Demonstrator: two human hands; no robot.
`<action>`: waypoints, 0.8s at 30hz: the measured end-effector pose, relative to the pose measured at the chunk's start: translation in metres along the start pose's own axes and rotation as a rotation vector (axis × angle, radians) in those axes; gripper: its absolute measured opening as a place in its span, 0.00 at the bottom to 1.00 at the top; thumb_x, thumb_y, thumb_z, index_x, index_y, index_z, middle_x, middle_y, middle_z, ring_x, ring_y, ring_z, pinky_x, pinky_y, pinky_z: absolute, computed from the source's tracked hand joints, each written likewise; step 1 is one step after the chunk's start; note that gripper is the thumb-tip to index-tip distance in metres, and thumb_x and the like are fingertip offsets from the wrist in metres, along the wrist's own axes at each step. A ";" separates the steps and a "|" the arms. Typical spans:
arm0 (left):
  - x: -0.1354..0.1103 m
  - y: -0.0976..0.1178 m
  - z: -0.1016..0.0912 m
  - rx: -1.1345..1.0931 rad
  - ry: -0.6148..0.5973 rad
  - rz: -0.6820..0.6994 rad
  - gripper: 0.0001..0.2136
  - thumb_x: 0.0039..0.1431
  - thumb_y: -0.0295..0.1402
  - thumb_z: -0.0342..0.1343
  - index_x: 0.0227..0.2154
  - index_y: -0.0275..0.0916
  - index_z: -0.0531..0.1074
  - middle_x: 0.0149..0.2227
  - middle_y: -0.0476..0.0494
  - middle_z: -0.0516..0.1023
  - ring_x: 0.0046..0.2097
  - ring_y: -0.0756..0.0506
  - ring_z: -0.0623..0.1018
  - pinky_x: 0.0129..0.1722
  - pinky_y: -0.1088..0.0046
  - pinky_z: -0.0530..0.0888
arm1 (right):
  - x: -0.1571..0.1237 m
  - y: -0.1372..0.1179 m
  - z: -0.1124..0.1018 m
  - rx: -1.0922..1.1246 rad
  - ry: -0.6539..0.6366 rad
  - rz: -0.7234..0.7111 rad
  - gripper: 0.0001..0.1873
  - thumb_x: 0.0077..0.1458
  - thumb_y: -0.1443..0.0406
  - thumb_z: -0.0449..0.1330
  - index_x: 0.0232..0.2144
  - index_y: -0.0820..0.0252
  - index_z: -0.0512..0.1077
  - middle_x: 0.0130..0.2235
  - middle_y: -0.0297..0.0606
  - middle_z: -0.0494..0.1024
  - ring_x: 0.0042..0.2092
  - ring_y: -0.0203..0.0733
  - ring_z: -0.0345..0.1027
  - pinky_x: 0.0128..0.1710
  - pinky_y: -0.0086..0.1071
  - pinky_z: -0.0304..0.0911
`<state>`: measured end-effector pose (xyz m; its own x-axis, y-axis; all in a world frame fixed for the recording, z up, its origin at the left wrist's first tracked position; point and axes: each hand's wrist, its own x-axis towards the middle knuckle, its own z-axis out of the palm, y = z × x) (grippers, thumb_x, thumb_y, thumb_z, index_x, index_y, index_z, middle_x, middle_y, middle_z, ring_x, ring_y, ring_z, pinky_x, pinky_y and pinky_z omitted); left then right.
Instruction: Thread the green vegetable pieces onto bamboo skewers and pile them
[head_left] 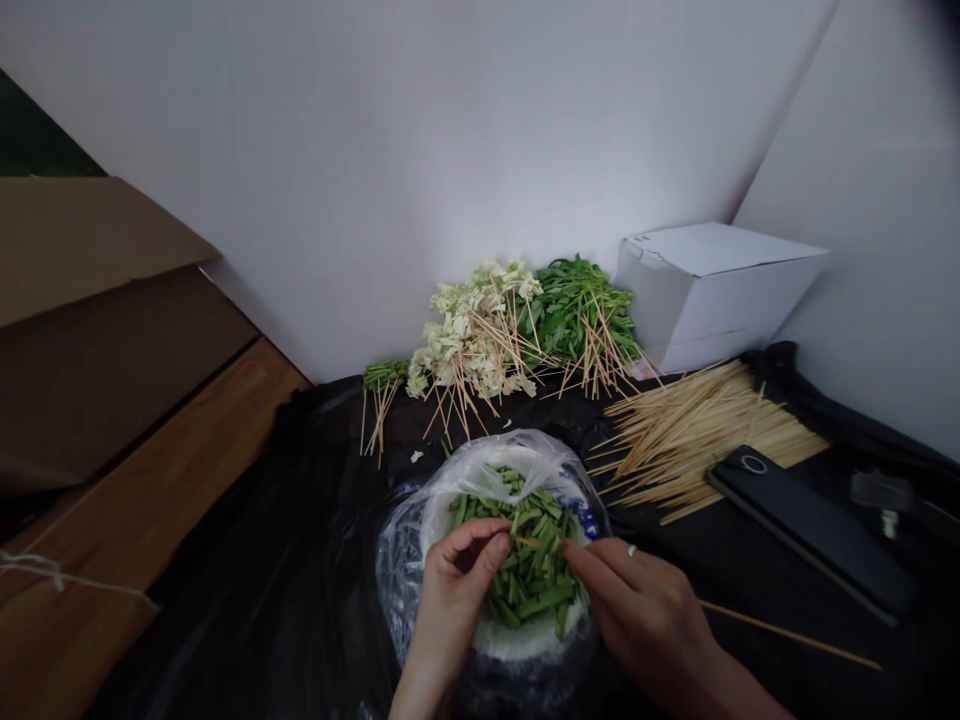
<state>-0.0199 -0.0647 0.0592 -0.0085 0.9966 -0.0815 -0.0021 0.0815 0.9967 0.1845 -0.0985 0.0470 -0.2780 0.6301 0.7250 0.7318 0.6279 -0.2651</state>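
My right hand (649, 600), with a ring on one finger, is closed around a bamboo skewer (795, 634). The skewer's long end sticks out to the lower right, and its tip points at my left hand (461, 580). Thumb and forefinger of the left hand are pinched at that tip, on what looks like a piece of green bean, mostly hidden by the fingers. Both hands are over a bowl (491, 640) lined with a clear plastic bag (401, 560). Cut green bean pieces (540, 585) fill the bowl.
Behind the bowl lie skewered green beans (385, 374), skewered pale cabbage pieces (480, 320) and skewered leafy greens (577, 310). Loose bamboo skewers (697, 425) and a phone (810, 535) are at right. A white box (742, 290) and cardboard box (105, 330) flank the black sheet (285, 560).
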 end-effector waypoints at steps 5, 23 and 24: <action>-0.003 -0.001 0.000 -0.127 -0.025 -0.075 0.10 0.44 0.39 0.71 0.30 0.41 0.82 0.29 0.48 0.80 0.32 0.49 0.76 0.36 0.75 0.71 | -0.002 -0.002 0.002 0.041 0.001 0.003 0.17 0.60 0.76 0.48 0.46 0.65 0.71 0.29 0.37 0.75 0.27 0.35 0.69 0.27 0.28 0.65; -0.007 0.002 0.012 -0.103 -0.099 -0.103 0.07 0.45 0.36 0.69 0.28 0.40 0.82 0.30 0.46 0.81 0.34 0.47 0.76 0.37 0.73 0.71 | -0.002 -0.005 0.007 0.078 0.049 -0.019 0.18 0.59 0.78 0.47 0.46 0.66 0.70 0.30 0.38 0.76 0.28 0.35 0.70 0.27 0.28 0.66; -0.006 0.003 0.011 -0.082 -0.104 -0.079 0.07 0.46 0.36 0.69 0.29 0.40 0.82 0.31 0.46 0.82 0.35 0.47 0.77 0.38 0.72 0.72 | 0.000 -0.004 0.006 0.069 0.049 -0.021 0.17 0.59 0.78 0.48 0.46 0.66 0.71 0.30 0.38 0.76 0.29 0.35 0.70 0.27 0.28 0.66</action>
<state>-0.0092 -0.0700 0.0625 0.0988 0.9830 -0.1550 -0.0807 0.1631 0.9833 0.1775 -0.0986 0.0440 -0.2604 0.5946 0.7607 0.6809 0.6716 -0.2920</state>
